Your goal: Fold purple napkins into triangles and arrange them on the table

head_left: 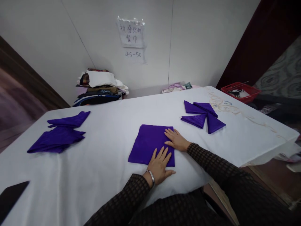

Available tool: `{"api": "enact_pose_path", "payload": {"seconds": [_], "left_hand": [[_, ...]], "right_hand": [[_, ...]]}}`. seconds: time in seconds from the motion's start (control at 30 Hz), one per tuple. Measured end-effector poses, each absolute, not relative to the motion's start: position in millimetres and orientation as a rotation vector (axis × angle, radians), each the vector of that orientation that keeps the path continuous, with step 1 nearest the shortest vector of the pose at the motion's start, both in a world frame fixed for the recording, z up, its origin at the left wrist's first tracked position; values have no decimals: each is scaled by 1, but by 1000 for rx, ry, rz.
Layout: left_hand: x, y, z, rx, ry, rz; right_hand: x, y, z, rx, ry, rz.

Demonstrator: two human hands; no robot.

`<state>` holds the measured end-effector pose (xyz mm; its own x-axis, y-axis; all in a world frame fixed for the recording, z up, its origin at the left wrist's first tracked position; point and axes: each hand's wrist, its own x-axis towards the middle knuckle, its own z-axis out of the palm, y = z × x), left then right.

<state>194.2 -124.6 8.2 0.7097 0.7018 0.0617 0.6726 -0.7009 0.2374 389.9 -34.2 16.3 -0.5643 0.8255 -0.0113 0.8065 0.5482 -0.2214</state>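
A purple cloth [148,141], folded into a rough square, lies flat on the white-covered table [101,182] in front of me. My left hand [160,164], with a silver bracelet at the wrist, rests flat on its near right part with the fingers spread. On the cloth's right edge lies my right hand [176,140], palm down, fingers apart. Neither hand grips anything. Several purple cloths folded into triangles [196,122] sit together at the right. Loosely folded purple cloths [55,138] lie at the left.
Piled clothes [98,89] stand behind the table's far left edge. More fabric [175,87] lies by the wall, which carries a paper sign [132,34]. A red basket [249,97] is at the far right. A dark flat object [13,199] shows at lower left.
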Motion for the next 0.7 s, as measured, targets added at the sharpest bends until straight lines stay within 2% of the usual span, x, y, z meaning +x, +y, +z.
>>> {"api": "enact_pose_path", "payload": {"seconds": [0.33,0.53,0.7], "left_hand": [[193,-126,3,2732,1137,204],[192,-128,6,2709,1136,214],[191,-128,17,2623,1112,255]], "right_hand": [[407,15,2,-1589,-2591,300],[397,20,14,-1777,-2463,356],[360,-20,35,-1446,-2586,170]]}}
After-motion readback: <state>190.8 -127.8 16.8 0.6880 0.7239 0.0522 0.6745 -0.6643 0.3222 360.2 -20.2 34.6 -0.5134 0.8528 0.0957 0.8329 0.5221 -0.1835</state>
